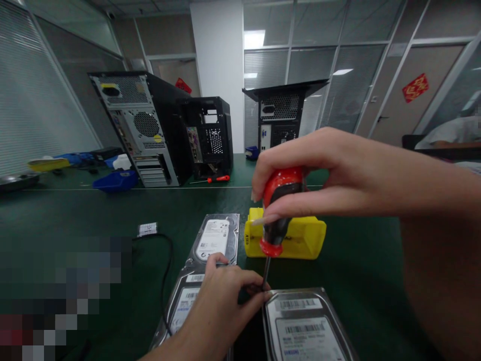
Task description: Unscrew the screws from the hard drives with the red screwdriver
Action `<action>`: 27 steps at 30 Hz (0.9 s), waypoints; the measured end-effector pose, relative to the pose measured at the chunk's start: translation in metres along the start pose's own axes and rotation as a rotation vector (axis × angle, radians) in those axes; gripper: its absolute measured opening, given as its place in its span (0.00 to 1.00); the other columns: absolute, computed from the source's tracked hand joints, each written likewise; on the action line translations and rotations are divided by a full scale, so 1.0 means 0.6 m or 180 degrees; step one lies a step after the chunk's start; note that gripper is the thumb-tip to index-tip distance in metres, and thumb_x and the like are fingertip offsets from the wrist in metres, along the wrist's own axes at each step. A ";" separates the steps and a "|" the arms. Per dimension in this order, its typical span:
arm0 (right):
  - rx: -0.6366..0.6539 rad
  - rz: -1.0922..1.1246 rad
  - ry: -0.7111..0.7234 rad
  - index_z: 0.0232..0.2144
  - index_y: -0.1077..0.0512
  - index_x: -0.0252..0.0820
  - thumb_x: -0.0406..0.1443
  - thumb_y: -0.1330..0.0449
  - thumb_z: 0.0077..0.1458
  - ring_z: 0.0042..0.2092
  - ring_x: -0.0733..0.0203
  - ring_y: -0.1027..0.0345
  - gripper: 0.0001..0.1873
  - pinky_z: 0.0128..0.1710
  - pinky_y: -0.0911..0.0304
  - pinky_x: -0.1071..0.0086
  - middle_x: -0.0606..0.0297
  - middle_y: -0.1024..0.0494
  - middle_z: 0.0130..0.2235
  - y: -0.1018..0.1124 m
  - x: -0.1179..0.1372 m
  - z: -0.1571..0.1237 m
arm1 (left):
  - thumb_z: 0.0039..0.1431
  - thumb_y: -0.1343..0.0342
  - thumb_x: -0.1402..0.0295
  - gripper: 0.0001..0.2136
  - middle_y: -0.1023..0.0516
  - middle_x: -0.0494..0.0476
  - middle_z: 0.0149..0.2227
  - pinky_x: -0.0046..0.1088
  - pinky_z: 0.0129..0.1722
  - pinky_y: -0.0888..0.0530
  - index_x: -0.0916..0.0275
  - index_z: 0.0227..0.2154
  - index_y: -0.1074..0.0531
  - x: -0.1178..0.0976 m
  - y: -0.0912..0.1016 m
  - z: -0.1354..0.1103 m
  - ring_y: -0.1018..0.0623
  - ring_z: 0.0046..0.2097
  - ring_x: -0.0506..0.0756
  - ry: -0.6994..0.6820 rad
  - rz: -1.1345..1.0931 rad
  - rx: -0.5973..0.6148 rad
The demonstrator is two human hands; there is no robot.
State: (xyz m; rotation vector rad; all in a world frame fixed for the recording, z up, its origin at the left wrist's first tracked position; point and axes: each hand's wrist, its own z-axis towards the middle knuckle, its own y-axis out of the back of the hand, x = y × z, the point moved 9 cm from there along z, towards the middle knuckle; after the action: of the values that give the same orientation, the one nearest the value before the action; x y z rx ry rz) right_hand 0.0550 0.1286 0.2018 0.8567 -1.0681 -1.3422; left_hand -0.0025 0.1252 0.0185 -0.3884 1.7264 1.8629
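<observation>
My right hand (315, 175) is wrapped round the red and black handle of a screwdriver (283, 200), which points down with a slight tilt. Its thin shaft reaches the far left corner of a hard drive (306, 326) at the bottom of the view. At that corner my left hand (229, 296) pinches thumb and index finger together around the screwdriver's tip; what they hold there is hidden. Beneath and beside the left hand lie two more hard drives, one (214, 238) farther off and one (184, 301) nearer, partly covered by the hand.
Just behind the screwdriver lies a yellow plastic bin (310, 238). A black cable (167, 271) runs along the left. Farther back stand computer cases (146, 125), (212, 140), (280, 115), a blue bin (114, 181) and another red screwdriver (221, 178). A person's sleeve (458, 133) shows far right.
</observation>
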 end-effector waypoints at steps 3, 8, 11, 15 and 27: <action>0.0330 0.0284 0.0024 0.35 0.33 0.42 0.43 0.49 0.56 0.32 0.77 0.39 0.13 0.27 0.42 0.83 0.72 0.31 0.32 -0.005 -0.006 0.001 | 0.53 0.42 0.67 0.02 0.22 0.45 0.28 0.42 0.45 0.47 0.53 0.28 0.26 -0.002 0.001 0.000 0.25 0.30 0.53 -0.0064 0.0084 -0.0038; 0.0656 0.0782 0.0142 0.45 0.39 0.41 0.37 0.48 0.56 0.39 0.74 0.36 0.14 0.32 0.37 0.84 0.69 0.31 0.41 -0.006 -0.018 -0.008 | 0.54 0.42 0.70 0.04 0.21 0.45 0.30 0.44 0.47 0.48 0.53 0.28 0.26 -0.005 -0.003 0.000 0.24 0.33 0.54 -0.0072 0.0187 0.0049; 0.0655 0.1016 0.0243 0.45 0.39 0.40 0.39 0.48 0.55 0.40 0.72 0.35 0.15 0.33 0.35 0.83 0.67 0.31 0.41 -0.006 -0.019 -0.009 | 0.55 0.43 0.70 0.04 0.21 0.44 0.31 0.44 0.47 0.49 0.53 0.28 0.26 -0.005 -0.003 0.001 0.24 0.33 0.54 -0.0082 0.0209 0.0031; 0.0541 0.1014 0.0251 0.40 0.36 0.38 0.38 0.46 0.54 0.38 0.76 0.35 0.12 0.32 0.36 0.85 0.70 0.31 0.38 -0.011 -0.023 0.002 | 0.56 0.45 0.69 0.05 0.21 0.44 0.32 0.42 0.47 0.49 0.52 0.29 0.27 -0.005 -0.006 0.000 0.25 0.34 0.53 -0.0114 0.0151 0.0064; 0.0379 0.0998 0.0238 0.39 0.34 0.36 0.36 0.44 0.51 0.37 0.75 0.34 0.12 0.32 0.36 0.87 0.71 0.30 0.37 -0.006 -0.026 0.006 | 0.52 0.43 0.61 0.07 0.24 0.49 0.31 0.40 0.42 0.43 0.52 0.34 0.26 -0.001 0.000 -0.007 0.30 0.37 0.58 0.0311 0.0093 0.0307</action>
State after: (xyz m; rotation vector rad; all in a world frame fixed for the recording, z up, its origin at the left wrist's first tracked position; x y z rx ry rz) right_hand 0.0515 0.1439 0.1979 0.7826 -1.1784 -0.9863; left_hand -0.0027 0.1212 0.0185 -0.4243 1.8885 1.7993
